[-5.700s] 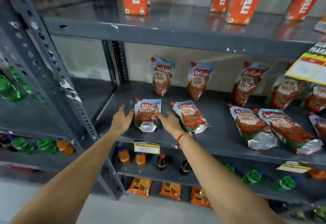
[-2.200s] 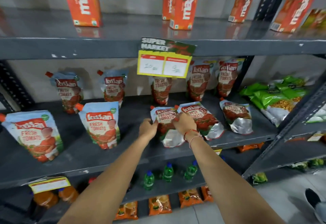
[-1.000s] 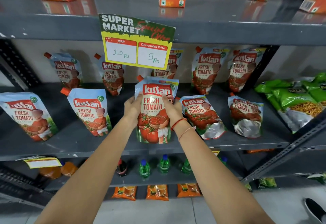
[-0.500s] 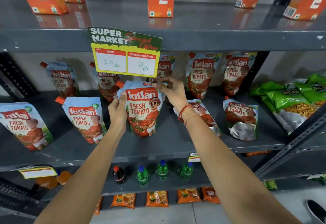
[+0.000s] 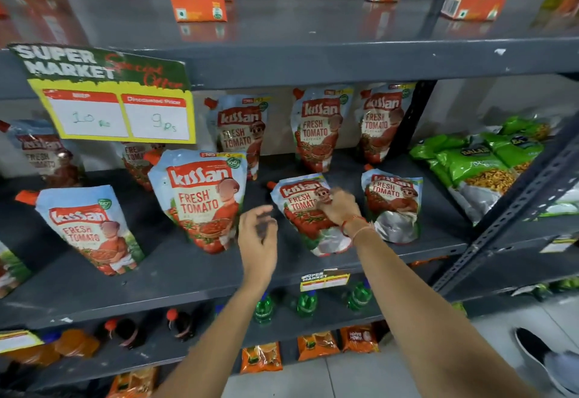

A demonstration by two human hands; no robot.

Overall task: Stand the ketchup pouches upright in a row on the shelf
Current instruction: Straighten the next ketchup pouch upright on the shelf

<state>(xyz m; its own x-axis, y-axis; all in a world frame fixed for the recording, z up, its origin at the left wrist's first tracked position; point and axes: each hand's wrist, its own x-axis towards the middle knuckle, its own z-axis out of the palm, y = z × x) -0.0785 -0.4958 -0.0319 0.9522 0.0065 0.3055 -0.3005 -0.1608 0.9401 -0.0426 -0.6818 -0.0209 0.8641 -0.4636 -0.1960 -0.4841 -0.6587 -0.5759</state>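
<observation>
**Two front pouches lying flat, the rest standing**

Two flat pouches are waiting right of centre: the right hand (image 5: 340, 209) is closing on the nearer flat pouch (image 5: 308, 212); the left hand (image 5: 257, 234) is hovering open, empty. The standing pouch (image 5: 200, 200) is sitting upright on the shelf (image 5: 175, 275).

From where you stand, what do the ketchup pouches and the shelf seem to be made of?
The ketchup pouches look like flexible glossy printed plastic film: the flat-lying one shows a crinkled silvery base, perhaps a foil lining. The shelf looks like grey painted metal, with chipped spots and a perforated upright.
</observation>
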